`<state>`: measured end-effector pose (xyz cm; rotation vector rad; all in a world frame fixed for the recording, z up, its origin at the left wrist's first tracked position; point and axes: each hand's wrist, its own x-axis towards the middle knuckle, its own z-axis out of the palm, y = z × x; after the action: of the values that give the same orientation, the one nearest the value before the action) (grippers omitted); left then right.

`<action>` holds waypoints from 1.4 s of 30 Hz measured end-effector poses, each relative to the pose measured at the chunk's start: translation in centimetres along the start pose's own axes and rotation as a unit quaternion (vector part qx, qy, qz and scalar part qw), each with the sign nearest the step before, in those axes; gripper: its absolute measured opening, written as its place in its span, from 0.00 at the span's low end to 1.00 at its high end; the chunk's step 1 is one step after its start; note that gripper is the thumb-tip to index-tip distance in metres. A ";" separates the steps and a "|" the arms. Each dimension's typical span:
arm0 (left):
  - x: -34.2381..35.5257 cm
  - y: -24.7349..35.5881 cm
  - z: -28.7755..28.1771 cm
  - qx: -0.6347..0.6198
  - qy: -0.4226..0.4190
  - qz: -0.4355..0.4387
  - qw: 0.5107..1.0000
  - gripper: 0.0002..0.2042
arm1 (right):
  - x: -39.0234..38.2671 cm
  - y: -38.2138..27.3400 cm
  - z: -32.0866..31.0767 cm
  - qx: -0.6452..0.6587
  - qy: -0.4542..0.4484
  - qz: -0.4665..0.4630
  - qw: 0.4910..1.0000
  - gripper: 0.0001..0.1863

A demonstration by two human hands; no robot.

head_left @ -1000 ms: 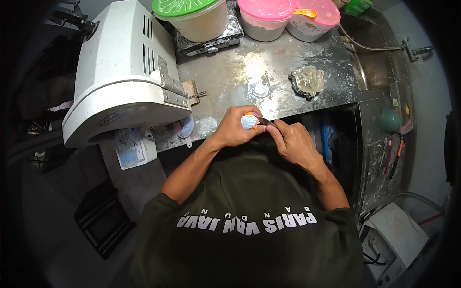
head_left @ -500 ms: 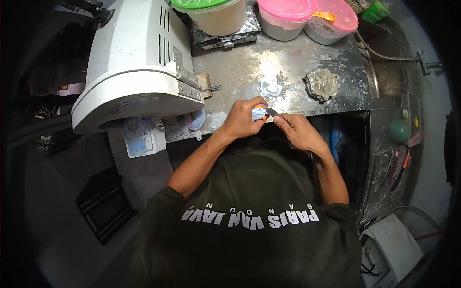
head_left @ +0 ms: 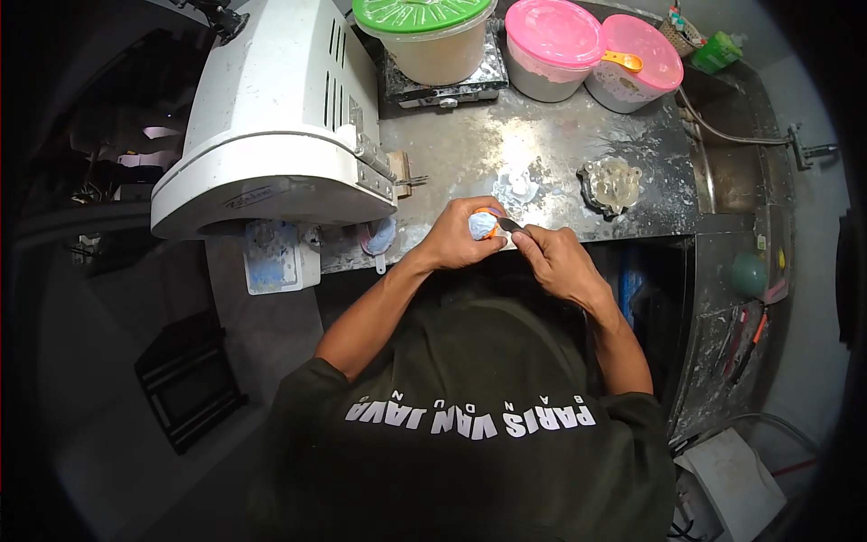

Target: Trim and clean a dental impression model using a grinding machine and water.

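The left hand's (head_left: 454,237) curled fingers cover much of the small piece (head_left: 481,225) it holds, so its full outline cannot be told, and the right hand (head_left: 562,262) closes over the handle of a dark tool (head_left: 508,225), leaving only a short, narrow blade-like end in view; whether that tip touches the piece or lies just beside it is too small to tell. The upper edge crops the white machine (head_left: 271,117) and the green-lidded tub (head_left: 424,54), and dark fisheye corners swallow much of the left side. The piece looks pale bluish-white and lumpy, edged with bright orange, and is held up between the two hands in front of the near edge of the metal surface (head_left: 433,135). Counted, there are two hands, one piece and one tool; three lidded tubs, one green-topped and two pink-topped (head_left: 554,36) (head_left: 646,50); one orange scoop (head_left: 623,61) lying across the pink lids; and one pale, irregular cast (head_left: 611,185) on the surface, right of a whitish smear (head_left: 518,185).
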<state>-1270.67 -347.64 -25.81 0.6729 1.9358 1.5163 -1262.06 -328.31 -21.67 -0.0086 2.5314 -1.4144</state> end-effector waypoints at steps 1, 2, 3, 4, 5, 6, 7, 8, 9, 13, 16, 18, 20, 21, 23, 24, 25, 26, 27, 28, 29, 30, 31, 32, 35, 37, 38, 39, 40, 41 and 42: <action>-0.1 -0.2 0.1 -0.016 -0.007 0.007 1.000 0.11 | -0.1 0.0 0.0 -0.010 0.001 -0.004 1.000 0.20; -0.2 -0.3 0.1 -0.017 -0.006 0.008 1.000 0.11 | -0.1 0.0 0.0 -0.012 0.001 -0.003 1.000 0.20; -0.3 -0.3 0.1 -0.040 -0.019 -0.002 0.999 0.12 | -0.1 0.0 0.1 -0.027 0.001 -0.005 1.000 0.20; -0.4 -0.4 0.0 -0.062 -0.032 -0.013 0.997 0.12 | -0.1 0.0 0.1 -0.041 0.001 -0.006 0.999 0.20; -0.4 -0.6 -0.1 -0.064 -0.033 -0.011 0.997 0.12 | -0.1 0.1 0.1 -0.044 0.002 -0.005 0.999 0.20; -0.3 -0.8 -0.2 -0.079 -0.051 0.006 0.996 0.13 | 0.1 0.1 0.0 -0.060 0.002 -0.006 0.998 0.20; -0.2 -1.0 -0.3 -0.094 -0.069 0.022 0.993 0.13 | 0.2 0.2 -0.1 -0.075 0.002 -0.006 0.997 0.20; -0.3 -1.0 -0.5 -0.096 -0.069 0.023 0.993 0.13 | 0.3 0.2 -0.1 -0.078 0.002 -0.005 0.997 0.20; -0.2 -0.8 -0.6 -0.196 -0.084 -0.041 0.976 0.12 | 0.5 0.3 -0.2 -0.090 0.007 -0.013 0.996 0.20; 0.0 -2.0 -1.0 -0.439 -0.128 -0.119 0.881 0.18 | 1.2 -0.8 -0.9 -0.142 -0.019 0.021 0.989 0.22; 0.1 -2.7 -0.5 -0.350 -0.079 -0.120 0.926 0.22 | 1.6 -0.8 -0.6 -0.144 -0.026 0.028 0.989 0.22; -0.1 -2.7 0.3 -0.286 -0.024 -0.111 0.952 0.23 | 1.8 0.2 0.7 -0.115 -0.010 0.034 0.993 0.22; -0.4 -2.7 0.9 -0.156 0.059 -0.059 0.984 0.23 | 1.9 0.8 1.6 -0.063 0.001 0.053 0.997 0.22; -0.4 -2.9 0.8 -0.156 0.061 -0.060 0.984 0.23 | 1.8 0.8 1.6 -0.063 -0.001 0.053 0.997 0.22; -0.3 -3.4 0.5 -0.266 0.004 -0.091 0.960 0.21 | 1.6 0.7 1.5 -0.051 -0.017 0.061 0.997 0.22; -0.2 -3.4 0.4 -0.266 0.004 -0.093 0.959 0.21 | 1.6 0.5 1.3 -0.050 -0.018 0.061 0.997 0.22; -0.1 -3.2 0.2 -0.294 -0.011 -0.109 0.950 0.21 | 1.7 0.4 1.0 -0.060 -0.019 0.048 0.997 0.21; 0.0 -3.2 0.0 -0.321 -0.026 -0.125 0.938 0.21 | 1.7 0.4 0.9 -0.070 -0.019 0.034 0.997 0.21; 0.2 -3.4 -0.1 -0.322 -0.028 -0.126 0.938 0.21 | 1.9 0.7 0.8 -0.069 -0.020 0.036 0.997 0.21; 0.4 -3.7 -0.1 -0.334 -0.033 -0.142 0.931 0.21 | 2.0 1.1 0.7 -0.086 -0.017 0.018 0.996 0.21; 0.6 -3.9 -0.1 -0.346 -0.039 -0.158 0.924 0.22 | 2.1 1.4 0.6 -0.102 -0.014 0.000 0.995 0.21; 0.7 -3.9 0.0 -0.347 -0.042 -0.160 0.923 0.22 | 2.1 1.6 0.6 -0.101 -0.015 0.002 0.995 0.21; 0.7 -4.0 0.1 -0.347 -0.043 -0.161 0.923 0.22 | 2.0 1.7 0.5 -0.103 -0.015 0.006 0.995 0.21; 0.7 -3.9 0.3 -0.348 -0.045 -0.169 0.921 0.22 | 1.9 1.9 0.5 -0.105 -0.016 0.011 0.994 0.21; 0.5 -3.9 1.1 -0.341 -0.037 -0.168 0.924 0.22 | 1.4 2.0 0.2 -0.120 -0.023 0.025 0.992 0.20; 0.6 -3.7 1.6 -0.329 -0.028 -0.156 0.931 0.22 | 1.7 2.7 0.0 -0.092 -0.006 0.028 0.995 0.20; 0.6 -3.6 1.8 -0.313 0.009 -0.144 0.939 0.22 | 1.9 3.2 -0.1 -0.064 0.010 0.031 0.997 0.19; 0.5 -3.5 2.0 -0.297 0.046 -0.133 0.945 0.23 | 1.9 3.7 -0.1 -0.064 0.011 0.029 0.997 0.19; 0.4 -3.6 2.1 -0.295 0.046 -0.132 0.945 0.23 | 1.9 4.4 0.0 -0.099 0.049 0.048 0.993 0.19; 0.2 -3.7 2.2 -0.309 0.074 -0.126 0.940 0.23 | 2.0 5.1 0.2 -0.134 0.087 0.067 0.985 0.19; 0.1 -3.8 2.2 -0.322 0.100 -0.121 0.934 0.24 | 2.2 6.0 0.3 -0.177 0.092 0.069 0.977 0.16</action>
<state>-1269.31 -346.92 -29.97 -0.0067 1.4375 1.9550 -1263.50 -325.66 -27.28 0.2415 2.8382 -0.9382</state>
